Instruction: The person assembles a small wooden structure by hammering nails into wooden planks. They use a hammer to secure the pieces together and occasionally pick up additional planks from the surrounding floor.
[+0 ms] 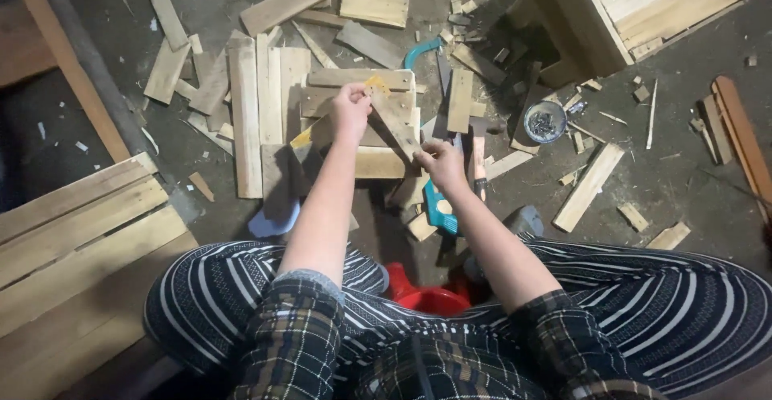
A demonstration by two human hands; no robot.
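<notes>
I hold a short wooden slat slantwise between both hands above the floor. My left hand grips its upper end, near a yellow mark. My right hand pinches its lower end. Under the slat lies a stack of wooden boards. A hammer with a wooden handle lies on the floor just right of my right hand. A teal tool rests below that hand.
A wooden pallet panel lies at left, a wooden crate at upper right. A small round tin of nails sits right of the hammer. Loose slats and offcuts litter the floor. A red stool shows between my striped legs.
</notes>
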